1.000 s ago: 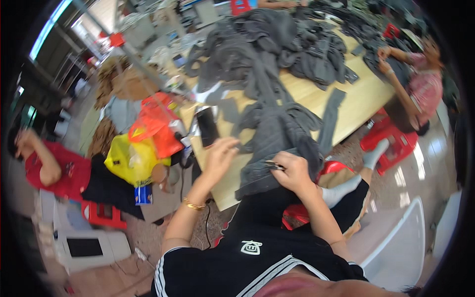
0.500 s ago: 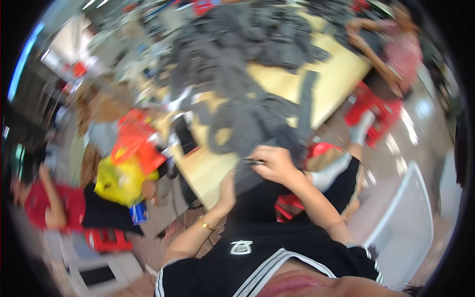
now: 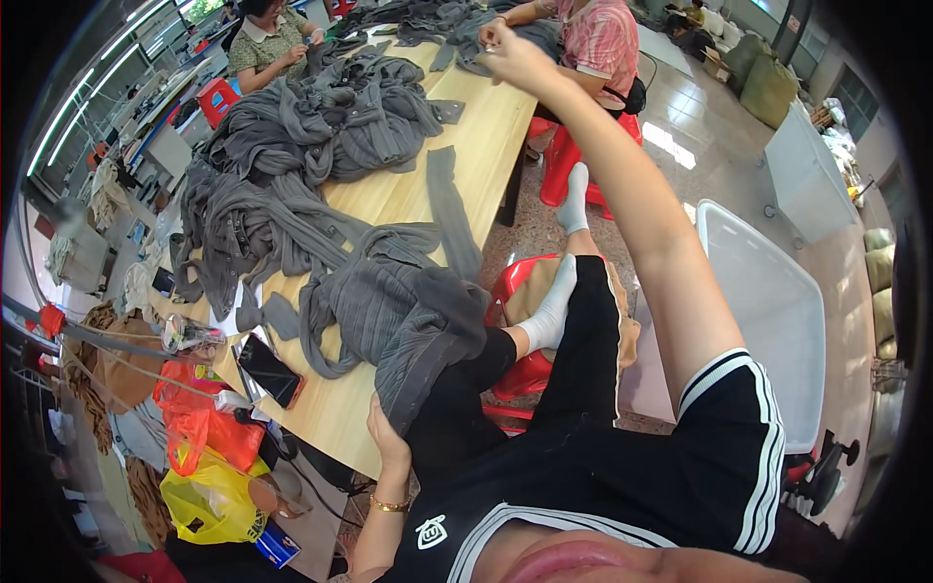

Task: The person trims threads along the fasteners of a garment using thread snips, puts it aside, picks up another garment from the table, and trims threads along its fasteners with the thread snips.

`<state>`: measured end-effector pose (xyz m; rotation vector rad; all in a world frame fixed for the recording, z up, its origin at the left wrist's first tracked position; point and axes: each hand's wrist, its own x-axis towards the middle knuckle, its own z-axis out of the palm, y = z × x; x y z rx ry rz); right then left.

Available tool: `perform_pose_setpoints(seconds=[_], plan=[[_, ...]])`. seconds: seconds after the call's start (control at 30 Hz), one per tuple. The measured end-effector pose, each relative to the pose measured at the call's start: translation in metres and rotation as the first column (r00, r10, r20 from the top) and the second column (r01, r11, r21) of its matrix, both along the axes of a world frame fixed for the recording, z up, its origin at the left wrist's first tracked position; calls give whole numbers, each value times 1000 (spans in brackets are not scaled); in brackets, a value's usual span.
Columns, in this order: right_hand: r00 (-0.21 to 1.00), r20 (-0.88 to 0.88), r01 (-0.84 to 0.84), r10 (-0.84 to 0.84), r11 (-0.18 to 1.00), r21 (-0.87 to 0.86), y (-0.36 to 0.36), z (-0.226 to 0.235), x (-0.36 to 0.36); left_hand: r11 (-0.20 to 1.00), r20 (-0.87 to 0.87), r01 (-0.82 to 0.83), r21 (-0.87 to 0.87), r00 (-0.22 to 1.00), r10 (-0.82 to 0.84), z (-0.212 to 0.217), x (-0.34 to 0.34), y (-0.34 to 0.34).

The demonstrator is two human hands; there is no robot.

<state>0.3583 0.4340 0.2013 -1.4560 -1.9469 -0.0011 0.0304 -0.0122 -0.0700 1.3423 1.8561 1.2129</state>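
By a clock face laid over the view, the left hand [image 3: 389,434] is placed at seven o'clock, against the lower edge of a gray garment [image 3: 403,316]; its fingers are partly hidden by the cloth, so whether the hem is gripped cannot be made out. The garment is draped over the near table edge, just left of centre toward nine. A dark phone [image 3: 270,371] is laid at eight on the wooden table [image 3: 335,423]. At three, a white bin [image 3: 763,321] is seen. Toward ten and eleven, gray garments [image 3: 321,136] are heaped. The right hand [image 3: 520,63] is stretched out just past twelve, fingers bent, near a pink-shirted co-worker [image 3: 604,44]; whether anything is held in it cannot be discerned.
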Motion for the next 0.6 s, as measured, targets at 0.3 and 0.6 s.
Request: perform_pose_setpoints(seconds=[0.3, 0.6], plan=[[837, -179, -546, 516, 797, -257, -71, -48, -79, 980, 145, -11, 201, 989, -19, 14, 1, 2], [357, -218, -923, 908, 306, -234, -282, -99, -205, 934, -151, 49, 355, 988, 6, 7, 4, -2]])
